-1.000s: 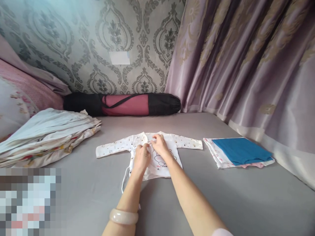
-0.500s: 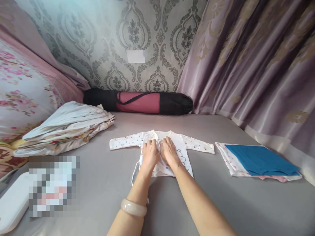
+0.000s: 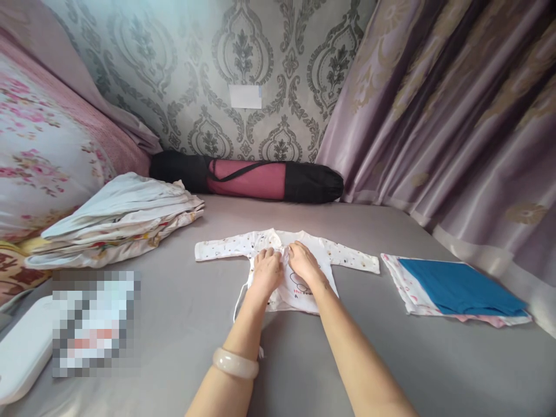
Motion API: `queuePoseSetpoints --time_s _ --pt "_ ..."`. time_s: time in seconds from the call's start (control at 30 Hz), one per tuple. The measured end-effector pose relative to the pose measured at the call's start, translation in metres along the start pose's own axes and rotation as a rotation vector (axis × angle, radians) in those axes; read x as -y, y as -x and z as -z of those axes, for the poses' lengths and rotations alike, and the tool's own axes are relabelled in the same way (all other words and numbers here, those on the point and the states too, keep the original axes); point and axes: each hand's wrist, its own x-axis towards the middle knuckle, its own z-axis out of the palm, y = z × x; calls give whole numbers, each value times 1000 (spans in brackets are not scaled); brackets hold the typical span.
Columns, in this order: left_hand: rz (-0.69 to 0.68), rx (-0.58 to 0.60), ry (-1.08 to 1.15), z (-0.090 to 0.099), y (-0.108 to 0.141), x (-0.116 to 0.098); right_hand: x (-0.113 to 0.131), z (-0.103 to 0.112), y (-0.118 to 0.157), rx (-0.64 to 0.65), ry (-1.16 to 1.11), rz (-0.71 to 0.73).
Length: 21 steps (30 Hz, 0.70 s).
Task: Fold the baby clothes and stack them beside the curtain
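A small white long-sleeved shirt (image 3: 308, 289) with a printed front lies spread on the grey sheet, both sleeves stretched out sideways. My left hand (image 3: 267, 271), with a pale bangle on its wrist, rests on the front left of the shirt, fingers bent against the cloth. Close by on the right, my right hand (image 3: 303, 262) has its fingers bent together at the shirt's upper middle, near the collar opening. Whether either hand pinches cloth is hard to make out. A white tie string (image 3: 238, 301) hangs from the shirt's left side.
Folded clothes with a blue piece on top (image 3: 463, 286) lie at the right. Piled pale cloths (image 3: 125, 211) and a white case (image 3: 30, 347) are at the left. A black and red long bag (image 3: 247, 178) lies along the wall.
My right hand has shifted slightly right and up, uncovering more of the printed drawing. My left hand stays on the shirt's left front. The view has moved slightly.
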Motion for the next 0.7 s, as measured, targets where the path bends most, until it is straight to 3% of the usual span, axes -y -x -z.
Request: queuePoseSetpoints --time_s 0.17,0.33,0.47,0.7 --pt "-18 -28 18 2 1 -5 13 8 -24 -59 -59 -23" --pt "-40 -19 80 5 -1 -6 26 1 -45 -15 -64 -104" --pt "-38 -19 59 9 -2 -6 24 -4 -48 -17 -12 -154" --pt "43 -34 15 15 2 -8 19 -8 -45 -98 103 -14"
